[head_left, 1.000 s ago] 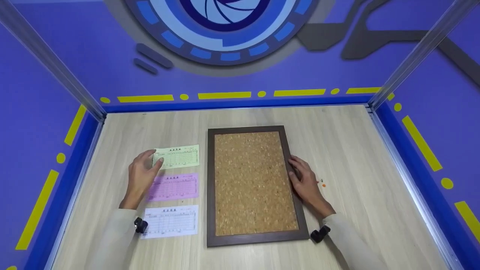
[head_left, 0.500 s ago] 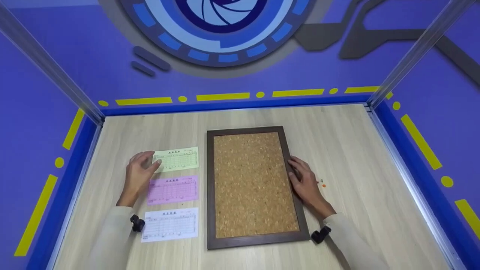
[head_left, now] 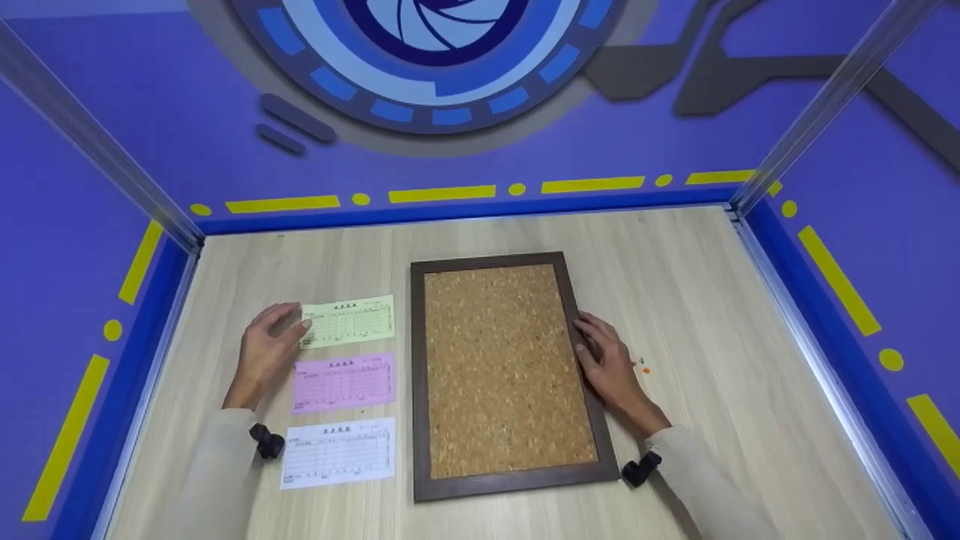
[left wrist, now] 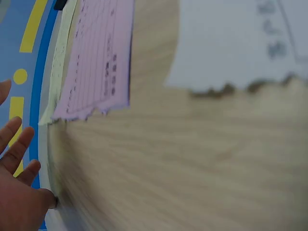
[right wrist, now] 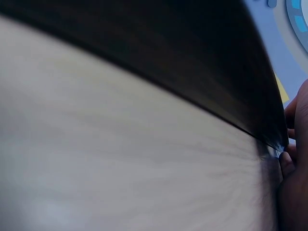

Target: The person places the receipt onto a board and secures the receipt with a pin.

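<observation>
Left hand, fingers parted, is resting by green paper form, probably flimsy, needing edge pinching; right hand, relaxed, is touching stiff-looking corkboard.

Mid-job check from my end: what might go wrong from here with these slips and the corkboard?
1. The left grip is at the green slip's left edge; a careless pull might crease it or disturb the pink slip close by.
2. The right grip rests against the corkboard's right side; a push could slide it into the slips.
3. A small orange item lies beside that grip and might get knocked.
</observation>
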`<state>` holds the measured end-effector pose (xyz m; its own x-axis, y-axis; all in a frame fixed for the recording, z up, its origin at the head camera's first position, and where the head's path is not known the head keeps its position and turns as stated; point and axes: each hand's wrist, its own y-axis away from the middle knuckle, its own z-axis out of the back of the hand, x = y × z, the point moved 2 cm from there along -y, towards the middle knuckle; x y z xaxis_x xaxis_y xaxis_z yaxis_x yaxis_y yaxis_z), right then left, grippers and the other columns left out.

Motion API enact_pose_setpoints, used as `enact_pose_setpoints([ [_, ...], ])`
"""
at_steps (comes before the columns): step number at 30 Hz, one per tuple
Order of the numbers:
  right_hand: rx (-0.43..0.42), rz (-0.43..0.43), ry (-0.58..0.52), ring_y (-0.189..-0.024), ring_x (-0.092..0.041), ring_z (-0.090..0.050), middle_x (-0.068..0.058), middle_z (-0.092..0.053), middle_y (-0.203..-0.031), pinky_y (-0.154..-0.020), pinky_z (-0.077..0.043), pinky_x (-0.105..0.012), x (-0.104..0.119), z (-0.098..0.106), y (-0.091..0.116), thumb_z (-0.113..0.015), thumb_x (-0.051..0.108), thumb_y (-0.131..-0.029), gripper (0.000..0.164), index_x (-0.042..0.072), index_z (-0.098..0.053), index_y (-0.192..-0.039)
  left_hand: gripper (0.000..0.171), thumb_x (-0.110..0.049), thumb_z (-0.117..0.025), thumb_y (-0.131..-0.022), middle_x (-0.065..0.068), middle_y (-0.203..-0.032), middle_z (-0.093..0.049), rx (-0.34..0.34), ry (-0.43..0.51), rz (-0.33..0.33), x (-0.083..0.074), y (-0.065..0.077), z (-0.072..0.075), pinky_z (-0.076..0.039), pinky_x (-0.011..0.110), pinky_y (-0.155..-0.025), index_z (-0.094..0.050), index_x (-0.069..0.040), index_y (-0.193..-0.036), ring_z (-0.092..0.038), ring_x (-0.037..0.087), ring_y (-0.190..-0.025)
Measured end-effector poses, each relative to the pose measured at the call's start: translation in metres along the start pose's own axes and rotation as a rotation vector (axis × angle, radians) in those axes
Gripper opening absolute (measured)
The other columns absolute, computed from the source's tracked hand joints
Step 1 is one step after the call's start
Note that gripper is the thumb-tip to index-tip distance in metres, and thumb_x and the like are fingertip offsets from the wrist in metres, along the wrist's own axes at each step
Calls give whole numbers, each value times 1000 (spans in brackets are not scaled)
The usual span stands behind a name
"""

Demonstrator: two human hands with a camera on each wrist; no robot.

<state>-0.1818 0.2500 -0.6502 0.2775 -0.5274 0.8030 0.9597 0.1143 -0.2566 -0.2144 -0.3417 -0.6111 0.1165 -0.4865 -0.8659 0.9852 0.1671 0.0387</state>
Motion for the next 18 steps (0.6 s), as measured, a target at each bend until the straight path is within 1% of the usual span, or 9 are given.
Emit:
enact_pose_setpoints([
  [3,5,-9,-7,-155,-37,-46,-18,-54,-164,-126,-36,-51,1,0,-1,-66,-3,-106,41,-4,-65,-147,52,-15,-76,-104,23,-159,-55,8,-3,-9,4,-3,3,-26,52,-133,-62,4,-151,-40,40,-158],
  [8,-3,7,-7,-153,-40,-48,-20,-54,-162,-123,-39,-53,1,-1,-1,-66,-5,-105,42,-5,-65,-146,51,-14,-77,-104,24,-157,-56,31,-31,-53,7,-9,4,-26,55,-132,-63,5,-149,-41,42,-157],
  [12,1,-1,-14,-153,-40,-48,-20,-54,-163,-123,-39,-54,1,-1,-1,-65,-6,-105,42,-5,-65,-147,50,-13,-78,-104,25,-159,-55,52,-68,-69,9,-13,3,-21,58,-133,-63,5,-148,-38,44,-158],
  [15,4,-16,-15,-154,-39,-47,-19,-54,-163,-124,-38,-52,1,-1,-1,-64,-5,-105,42,-4,-65,-147,52,-13,-78,-103,26,-162,-52,63,-93,-72,10,-16,2,-16,59,-134,-63,5,-149,-33,45,-160],
  [18,3,-20,-8,-154,-38,-47,-18,-54,-163,-125,-38,-54,2,1,-1,-64,-5,-105,42,-4,-65,-147,54,-11,-79,-102,27,-164,-50,68,-108,-79,11,-18,0,-16,59,-134,-61,6,-150,-30,46,-161],
])
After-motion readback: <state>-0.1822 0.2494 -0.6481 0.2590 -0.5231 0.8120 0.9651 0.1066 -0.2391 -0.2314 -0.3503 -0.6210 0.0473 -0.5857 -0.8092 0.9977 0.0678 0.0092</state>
